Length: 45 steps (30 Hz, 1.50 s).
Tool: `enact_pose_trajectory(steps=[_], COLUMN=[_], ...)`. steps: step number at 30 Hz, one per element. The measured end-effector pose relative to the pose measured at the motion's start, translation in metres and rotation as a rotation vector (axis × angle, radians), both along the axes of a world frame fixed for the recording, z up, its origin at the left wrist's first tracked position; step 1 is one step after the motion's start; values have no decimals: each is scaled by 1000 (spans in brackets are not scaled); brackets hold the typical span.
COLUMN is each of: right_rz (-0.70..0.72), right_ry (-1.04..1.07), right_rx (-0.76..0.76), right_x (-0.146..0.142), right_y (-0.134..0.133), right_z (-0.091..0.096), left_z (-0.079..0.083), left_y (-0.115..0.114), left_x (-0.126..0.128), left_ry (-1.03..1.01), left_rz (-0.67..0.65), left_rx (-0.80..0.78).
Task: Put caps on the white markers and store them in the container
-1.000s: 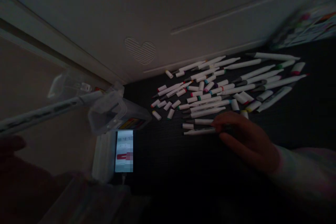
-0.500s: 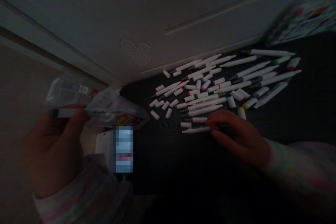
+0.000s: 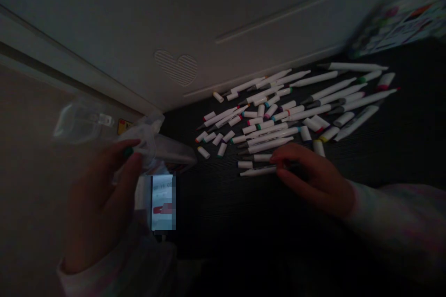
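The scene is very dark. My right hand (image 3: 313,176) rests on a dark mat (image 3: 244,213), its fingers closed on the end of a white marker (image 3: 258,171) lying flat. A scatter of several white markers and loose caps (image 3: 278,111) lies just beyond it. My left hand (image 3: 101,195) is raised at the left, fingers pinched round a green-ended marker (image 3: 128,151) at the mouth of a clear plastic case (image 3: 153,148). Most of that marker is hidden.
A lit phone screen (image 3: 163,202) lies just below the clear case. A second clear plastic piece (image 3: 81,120) sits at far left. A pale panel with a ribbed heart shape (image 3: 176,67) runs behind the markers. Colourful printed sheets (image 3: 400,23) blur at upper right.
My left hand came up into view holding a marker and moved right, bringing its green end to the clear case. My right hand barely shifted on the flat marker.
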State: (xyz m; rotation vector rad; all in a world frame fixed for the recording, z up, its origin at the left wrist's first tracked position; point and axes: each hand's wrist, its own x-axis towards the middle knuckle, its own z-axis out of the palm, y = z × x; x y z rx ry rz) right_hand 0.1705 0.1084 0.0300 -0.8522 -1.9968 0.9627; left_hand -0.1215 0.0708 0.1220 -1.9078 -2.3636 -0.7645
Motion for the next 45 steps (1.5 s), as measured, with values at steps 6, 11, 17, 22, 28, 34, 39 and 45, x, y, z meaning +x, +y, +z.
enact_pose_trajectory(steps=[6, 11, 17, 22, 28, 34, 39, 45], right_rz=[0, 3, -1, 2, 9, 15, 20, 24], right_ry=[3, -2, -13, -6, -11, -9, -13, -11], right_rx=[-12, -10, -11, -5, -14, -26, -14, -40], right_x=[0, 0, 0, 0, 0, -1, 0, -1], right_y=[0, -1, -1, -1, -1, -1, 0, -1], right_z=[1, 1, 1, 2, 1, 1, 0, 0], left_z=[-2, -7, -10, -11, -9, -8, -7, -8], left_y=[4, -1, -7, -9, -7, -5, -5, -3], left_x=[13, 16, 16, 15, 12, 13, 14, 11], left_ry=[206, 217, 166, 204, 261, 285, 284, 306], left_rz=[-30, 11, 19, -33, -57, -65, -71, -92], left_rx=[-38, 28, 143, 152, 133, 119, 111, 138])
